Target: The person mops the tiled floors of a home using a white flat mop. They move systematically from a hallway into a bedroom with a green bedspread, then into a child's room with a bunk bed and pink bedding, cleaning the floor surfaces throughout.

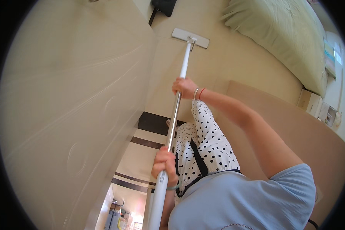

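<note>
On the pale floor (226,63), as the head view shows, lies the flat white mop head (179,33), between the beige panel (73,96) and the green bedding (272,34). Right hand (185,87): fingers wrapped round the mop pole (184,67). Left hand (165,164): fingers curled round the same pole, nearer the body. Judgement: floor wiping appears under way and unfinished, the mop being in use position. I see no mark dividing wiped floor from unwiped; the amount left cannot be told.
</note>
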Action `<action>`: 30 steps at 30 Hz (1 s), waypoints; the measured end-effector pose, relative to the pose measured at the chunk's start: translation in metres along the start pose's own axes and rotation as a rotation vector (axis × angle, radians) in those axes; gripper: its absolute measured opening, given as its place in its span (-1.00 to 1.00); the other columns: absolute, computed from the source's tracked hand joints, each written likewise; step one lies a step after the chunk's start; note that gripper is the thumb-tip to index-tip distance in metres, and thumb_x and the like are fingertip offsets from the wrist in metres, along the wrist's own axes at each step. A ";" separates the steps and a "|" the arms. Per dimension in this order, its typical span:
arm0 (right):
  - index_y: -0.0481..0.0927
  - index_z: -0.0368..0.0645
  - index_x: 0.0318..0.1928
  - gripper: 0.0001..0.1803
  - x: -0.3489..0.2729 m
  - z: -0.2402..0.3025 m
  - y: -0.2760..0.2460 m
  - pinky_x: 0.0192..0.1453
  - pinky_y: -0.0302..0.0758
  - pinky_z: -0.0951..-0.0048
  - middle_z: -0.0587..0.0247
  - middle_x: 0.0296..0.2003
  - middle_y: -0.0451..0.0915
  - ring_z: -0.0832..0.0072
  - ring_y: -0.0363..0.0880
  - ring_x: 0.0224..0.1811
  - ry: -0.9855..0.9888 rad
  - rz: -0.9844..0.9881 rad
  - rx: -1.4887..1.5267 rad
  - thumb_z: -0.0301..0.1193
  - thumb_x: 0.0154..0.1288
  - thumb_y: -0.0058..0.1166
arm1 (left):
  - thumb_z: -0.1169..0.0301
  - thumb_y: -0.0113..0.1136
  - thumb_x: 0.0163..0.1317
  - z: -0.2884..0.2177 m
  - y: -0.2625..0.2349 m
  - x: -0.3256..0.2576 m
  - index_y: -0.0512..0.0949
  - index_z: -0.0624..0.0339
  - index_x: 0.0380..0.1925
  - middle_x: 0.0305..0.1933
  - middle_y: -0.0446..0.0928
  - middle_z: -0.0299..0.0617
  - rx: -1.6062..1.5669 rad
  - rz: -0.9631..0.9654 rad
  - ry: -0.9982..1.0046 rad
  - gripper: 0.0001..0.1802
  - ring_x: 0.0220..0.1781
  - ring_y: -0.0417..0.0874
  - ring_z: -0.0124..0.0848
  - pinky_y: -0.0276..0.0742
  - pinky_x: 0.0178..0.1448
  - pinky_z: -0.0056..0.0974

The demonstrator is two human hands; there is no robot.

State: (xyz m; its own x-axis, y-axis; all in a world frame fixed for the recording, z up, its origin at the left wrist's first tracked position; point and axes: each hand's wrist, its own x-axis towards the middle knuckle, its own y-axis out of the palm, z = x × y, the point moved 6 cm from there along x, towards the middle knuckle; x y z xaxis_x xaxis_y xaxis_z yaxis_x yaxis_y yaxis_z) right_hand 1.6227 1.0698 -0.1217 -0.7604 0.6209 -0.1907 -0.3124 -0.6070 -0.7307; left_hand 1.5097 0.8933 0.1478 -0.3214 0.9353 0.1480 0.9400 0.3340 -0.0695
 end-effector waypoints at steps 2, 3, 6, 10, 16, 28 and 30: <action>0.59 0.10 -0.46 -0.94 0.002 0.039 0.020 -0.12 0.50 0.25 0.48 -0.40 0.54 0.38 0.50 -0.08 -0.063 -0.004 0.091 -0.40 0.05 0.19 | 0.56 -0.10 0.31 -0.020 -0.018 -0.019 0.22 0.12 -0.41 -0.45 0.35 -0.20 0.067 -0.081 -0.043 -0.87 -0.38 0.38 -0.37 0.46 0.12 0.04; 0.59 0.09 -0.47 -0.95 0.001 0.049 0.021 -0.16 0.50 0.26 0.47 -0.41 0.54 0.38 0.51 -0.11 -0.098 -0.011 0.093 -0.39 0.04 0.20 | 0.56 -0.11 0.29 -0.031 -0.017 -0.021 0.22 0.12 -0.41 -0.46 0.34 -0.20 0.092 -0.121 -0.065 -0.87 -0.38 0.36 -0.38 0.45 0.11 0.03; 0.58 0.10 -0.51 -0.94 -0.018 0.115 0.019 -0.23 0.49 0.25 0.48 -0.43 0.52 0.37 0.50 -0.15 -0.147 -0.031 0.283 -0.36 0.01 0.22 | 0.62 -0.12 0.23 -0.093 -0.036 -0.017 0.22 0.12 -0.41 -0.51 0.35 -0.20 0.219 -0.118 -0.159 -0.86 -0.40 0.40 -0.36 0.48 0.10 0.03; 0.56 0.11 -0.50 -0.87 -0.049 0.148 0.025 -0.23 0.48 0.24 0.50 -0.44 0.51 0.38 0.49 -0.15 -0.097 0.035 0.323 -0.41 -0.08 0.25 | 0.65 -0.14 0.18 -0.127 -0.041 -0.039 0.23 0.12 -0.38 -0.54 0.35 -0.19 0.309 -0.129 -0.231 -0.85 -0.41 0.42 -0.36 0.51 0.09 0.03; 0.61 0.11 -0.42 -0.88 -0.082 0.223 0.108 -0.26 0.47 0.10 0.48 -0.39 0.55 0.35 0.51 -0.07 -0.155 0.162 0.408 -0.40 -0.05 0.23 | 0.49 -0.08 0.42 -0.173 -0.056 -0.076 0.17 0.14 -0.44 -0.48 0.24 -0.15 0.443 -0.315 -0.477 -0.77 -0.37 0.33 -0.30 0.41 -0.15 -0.05; 0.60 0.00 -0.40 -0.88 -0.056 0.285 0.125 -0.25 0.59 0.14 0.36 -0.34 0.62 0.31 0.57 -0.03 -0.306 0.391 0.309 -0.28 0.07 0.21 | 0.54 -0.11 0.29 -0.167 -0.121 -0.109 0.27 0.10 -0.43 -0.56 0.28 -0.25 0.306 -0.478 -0.145 -0.88 -0.46 0.32 -0.36 0.39 -0.09 -0.11; 0.63 -0.05 -0.37 -0.84 -0.042 0.260 0.101 -0.21 0.58 0.05 0.29 -0.34 0.64 0.27 0.59 -0.07 -0.293 0.336 0.341 -0.26 0.13 0.19 | 0.42 -0.15 0.31 -0.150 -0.134 -0.106 0.19 0.06 -0.42 -0.59 0.24 -0.30 0.420 -0.441 -0.152 -0.88 -0.49 0.27 -0.45 0.38 -0.05 -0.10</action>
State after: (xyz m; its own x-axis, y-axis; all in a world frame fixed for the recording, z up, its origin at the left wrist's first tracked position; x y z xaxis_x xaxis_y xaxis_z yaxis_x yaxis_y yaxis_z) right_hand 1.4752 0.8537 -0.0173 -0.9612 0.2314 -0.1504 -0.1553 -0.9039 -0.3985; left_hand 1.4352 0.7319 0.2893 -0.7106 0.6948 0.1114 0.5999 0.6809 -0.4202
